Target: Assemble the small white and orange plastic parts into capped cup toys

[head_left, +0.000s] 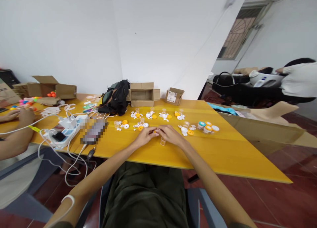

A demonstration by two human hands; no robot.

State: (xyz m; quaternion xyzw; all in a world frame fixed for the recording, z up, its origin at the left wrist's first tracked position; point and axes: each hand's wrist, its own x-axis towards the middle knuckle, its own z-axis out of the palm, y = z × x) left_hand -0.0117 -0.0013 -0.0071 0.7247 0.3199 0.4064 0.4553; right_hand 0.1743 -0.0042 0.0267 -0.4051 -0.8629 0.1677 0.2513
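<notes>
My left hand (145,135) and my right hand (169,134) meet over the yellow table (223,152), fingers pinched together around a small orange part (155,131) between them. A small clear cup (162,141) stands on the table just below my right hand. Beyond my hands lie several small groups of white and orange discs (151,116) with clear cups. To the right stand capped little jars (208,126) with orange, teal and white lids.
A black bag (118,96) and open cardboard boxes (142,94) sit at the table's back. A power strip (64,132) with white cables and a phone (94,132) lie at left. Another person's hands (18,115) work at far left. A person (297,79) leans at right.
</notes>
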